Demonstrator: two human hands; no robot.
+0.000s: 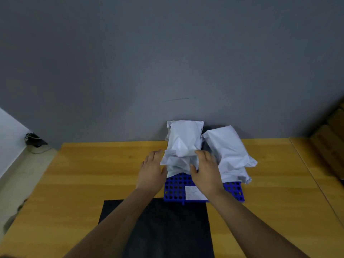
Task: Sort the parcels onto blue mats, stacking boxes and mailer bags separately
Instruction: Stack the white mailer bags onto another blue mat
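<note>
A blue perforated mat [175, 190] lies on the wooden table against the grey wall. White mailer bags are piled on it: a left stack [183, 140] and a bag on the right [229, 151] that leans past the mat's edge. My left hand [151, 172] lies flat against the left side of the lower bag [176, 164], fingers straight. My right hand [206, 172] rests on that bag's right side, thumb spread, fingers relaxed. A white label [193, 193] lies on the mat's front, partly under my right wrist.
A black sheet [167, 226] covers the table in front of the mat. The wooden table [93, 174] runs left and right of the mat. A dark device with a cable [33, 139] sits on the floor at the far left. Wooden boards [331, 138] stand at the right.
</note>
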